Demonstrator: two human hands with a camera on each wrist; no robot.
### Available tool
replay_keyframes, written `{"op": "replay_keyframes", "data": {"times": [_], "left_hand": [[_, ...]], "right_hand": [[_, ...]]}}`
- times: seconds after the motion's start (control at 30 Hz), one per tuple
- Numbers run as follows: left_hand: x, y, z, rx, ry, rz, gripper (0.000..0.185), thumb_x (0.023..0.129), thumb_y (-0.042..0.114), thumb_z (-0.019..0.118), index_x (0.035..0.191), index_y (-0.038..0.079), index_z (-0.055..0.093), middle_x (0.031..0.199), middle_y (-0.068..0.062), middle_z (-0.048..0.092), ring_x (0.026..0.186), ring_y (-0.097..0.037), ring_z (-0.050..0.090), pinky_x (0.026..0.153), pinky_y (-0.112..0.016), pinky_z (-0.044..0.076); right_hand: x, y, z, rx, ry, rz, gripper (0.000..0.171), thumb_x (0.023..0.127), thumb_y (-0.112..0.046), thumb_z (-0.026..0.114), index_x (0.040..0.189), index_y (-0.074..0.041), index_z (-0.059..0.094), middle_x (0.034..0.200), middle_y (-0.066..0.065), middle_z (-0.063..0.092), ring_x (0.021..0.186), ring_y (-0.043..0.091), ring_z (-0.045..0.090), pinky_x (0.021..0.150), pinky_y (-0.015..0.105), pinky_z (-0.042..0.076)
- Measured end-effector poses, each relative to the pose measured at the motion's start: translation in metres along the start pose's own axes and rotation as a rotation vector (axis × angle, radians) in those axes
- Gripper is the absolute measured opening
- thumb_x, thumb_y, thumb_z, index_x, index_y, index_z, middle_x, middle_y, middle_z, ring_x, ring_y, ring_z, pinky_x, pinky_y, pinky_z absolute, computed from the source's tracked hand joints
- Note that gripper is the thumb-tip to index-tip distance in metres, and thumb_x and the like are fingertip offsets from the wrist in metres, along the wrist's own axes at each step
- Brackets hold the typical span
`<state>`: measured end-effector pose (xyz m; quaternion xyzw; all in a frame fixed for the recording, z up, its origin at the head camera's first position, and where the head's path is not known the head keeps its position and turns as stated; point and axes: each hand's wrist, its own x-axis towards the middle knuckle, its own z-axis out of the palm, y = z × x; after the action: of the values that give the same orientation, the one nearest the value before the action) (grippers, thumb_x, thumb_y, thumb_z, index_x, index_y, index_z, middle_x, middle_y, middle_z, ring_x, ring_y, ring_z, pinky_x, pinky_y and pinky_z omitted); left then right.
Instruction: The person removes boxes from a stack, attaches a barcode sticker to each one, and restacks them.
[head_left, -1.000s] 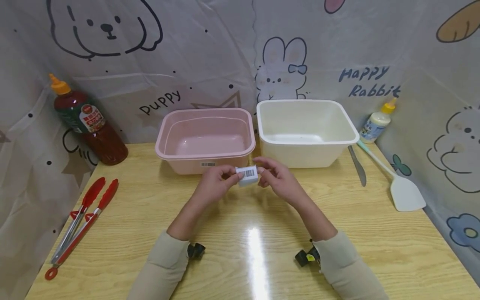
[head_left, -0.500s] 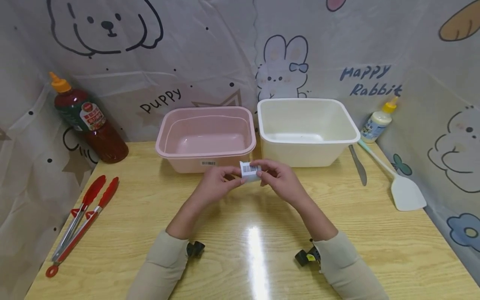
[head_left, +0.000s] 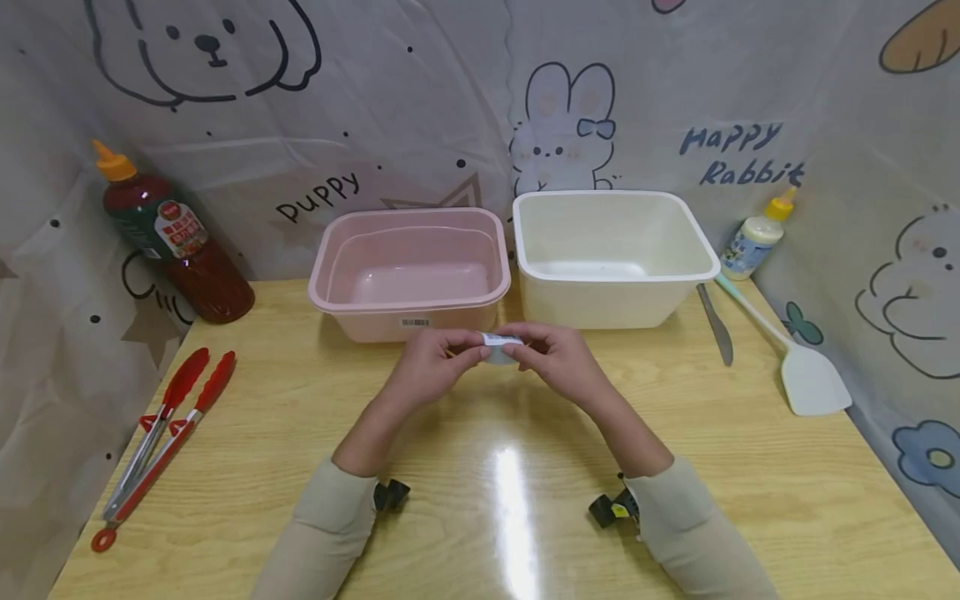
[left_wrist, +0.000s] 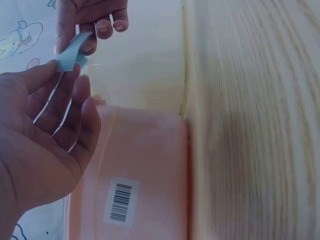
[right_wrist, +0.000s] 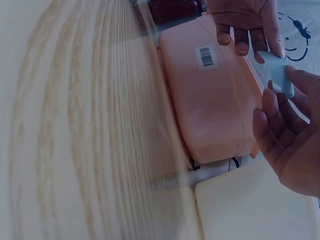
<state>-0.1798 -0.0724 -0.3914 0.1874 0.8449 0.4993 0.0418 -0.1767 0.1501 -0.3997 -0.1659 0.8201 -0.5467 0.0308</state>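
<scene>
Right behind my hands the pink tub [head_left: 408,271] and the white tub [head_left: 611,258] stand side by side and block the way back. Bare table [head_left: 480,467] lies open between me and them. Red tongs [head_left: 161,437] lie far left, a knife [head_left: 716,325] and spatula [head_left: 795,367] far right.

A light wooden table [head_left: 750,467] with a visible grain is seen, and a bright streak of overhead light is reflected on its glossy top. It is enclosed at the back and on both sides by a pale plastic sheet [head_left: 450,108] — creased, and printed with cartoon puppies, rabbits and stars. The words "Puppy" and "Happy Rabbit" are printed on the sheet.
</scene>
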Motion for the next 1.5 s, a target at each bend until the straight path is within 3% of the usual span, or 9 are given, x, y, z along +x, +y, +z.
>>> {"op": "replay_keyframes", "data": {"times": [0.17,0.4,0.67,0.9,1.07,1.27,1.5], "left_hand": [[0.0,-0.001,0.0,-0.016,-0.003,0.018,0.018,0.096,0.026,0.07,0.106,0.014,0.08,0.097,0.0,0.078,0.081,-0.017,0.066,0.064,-0.029,0.052],[0.0,-0.001,0.001,0.006,-0.024,0.056,0.015,0.097,0.021,0.069,0.103,0.011,0.079,0.093,-0.002,0.077,0.073,-0.014,0.062,0.062,-0.028,0.052],[-0.002,0.001,0.004,0.083,-0.062,0.044,0.016,0.098,0.024,0.067,0.102,0.012,0.077,0.09,0.001,0.075,0.071,-0.012,0.061,0.059,-0.026,0.053],[-0.003,0.002,0.006,0.143,-0.053,0.073,0.018,0.099,0.027,0.066,0.102,0.013,0.077,0.088,0.003,0.074,0.068,-0.011,0.058,0.057,-0.024,0.049],[0.001,0.003,0.004,0.158,-0.068,0.085,0.016,0.099,0.026,0.066,0.101,0.014,0.077,0.088,0.004,0.073,0.073,-0.011,0.059,0.061,-0.024,0.05],[0.007,0.006,0.0,0.17,-0.066,0.14,0.016,0.099,0.025,0.067,0.1,0.013,0.077,0.087,0.003,0.074,0.079,-0.01,0.063,0.069,-0.027,0.053],[0.001,0.0,0.002,0.159,-0.089,0.085,0.017,0.099,0.027,0.067,0.1,0.013,0.077,0.09,0.002,0.075,0.082,-0.011,0.064,0.072,-0.027,0.055]], "right_hand": [[0.001,0.0,0.0,-0.022,-0.015,-0.021,0.023,0.098,-0.023,0.068,0.119,-0.016,0.076,0.111,0.007,0.076,0.077,0.025,0.067,0.071,0.044,0.059],[0.001,0.003,0.0,-0.077,-0.025,-0.02,0.021,0.098,-0.026,0.069,0.114,-0.015,0.079,0.106,0.005,0.078,0.077,0.019,0.068,0.069,0.028,0.058],[0.0,0.005,-0.003,-0.125,-0.067,0.003,0.022,0.094,-0.027,0.073,0.111,-0.013,0.08,0.101,0.004,0.08,0.08,0.014,0.071,0.071,0.029,0.06],[-0.001,0.008,-0.008,-0.271,-0.117,-0.117,0.019,0.097,-0.029,0.07,0.109,-0.018,0.081,0.101,-0.003,0.08,0.072,0.012,0.068,0.062,0.024,0.055],[0.003,0.006,-0.016,-0.29,-0.15,-0.147,0.018,0.099,-0.026,0.067,0.104,-0.018,0.082,0.095,-0.004,0.08,0.067,0.01,0.06,0.061,0.024,0.052],[0.009,0.0,-0.025,-0.294,-0.095,-0.138,0.02,0.1,-0.025,0.065,0.101,-0.013,0.082,0.087,0.001,0.077,0.07,0.019,0.066,0.063,0.028,0.055],[0.002,0.004,-0.031,-0.304,-0.03,-0.074,0.022,0.102,-0.025,0.063,0.103,-0.011,0.08,0.085,0.007,0.077,0.075,0.024,0.068,0.064,0.028,0.055]]}}
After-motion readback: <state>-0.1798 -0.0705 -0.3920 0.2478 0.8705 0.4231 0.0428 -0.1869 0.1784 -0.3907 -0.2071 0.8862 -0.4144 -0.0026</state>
